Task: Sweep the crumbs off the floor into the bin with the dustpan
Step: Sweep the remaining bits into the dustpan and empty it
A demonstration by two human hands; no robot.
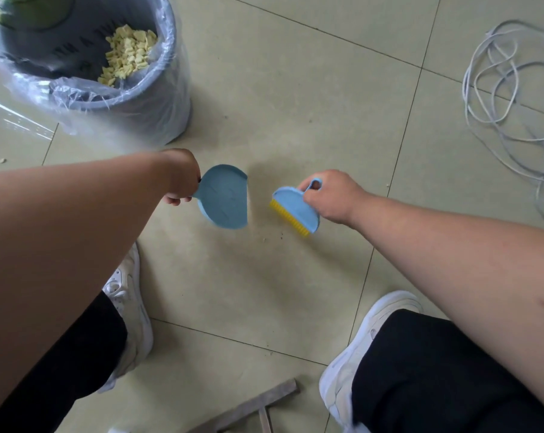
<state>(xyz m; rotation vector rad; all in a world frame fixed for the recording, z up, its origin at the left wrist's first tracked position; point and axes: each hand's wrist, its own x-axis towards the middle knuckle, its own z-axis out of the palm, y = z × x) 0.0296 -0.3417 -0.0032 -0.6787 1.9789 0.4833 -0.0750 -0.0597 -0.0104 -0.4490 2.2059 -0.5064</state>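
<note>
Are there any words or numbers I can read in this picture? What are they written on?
No, none that can be read.
The bin: dark marks on its inner wall, behind the plastic liner, could be letters, but they are too blurred to read.
The dustpan, the brush and the white shoes: no words, numbers or logos show on them.

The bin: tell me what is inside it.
The bin is lined with a clear plastic bag and holds a heap of pale yellow crumbs against its right wall. A green thing covers its far-left part; the bottom beneath is hidden.
</note>
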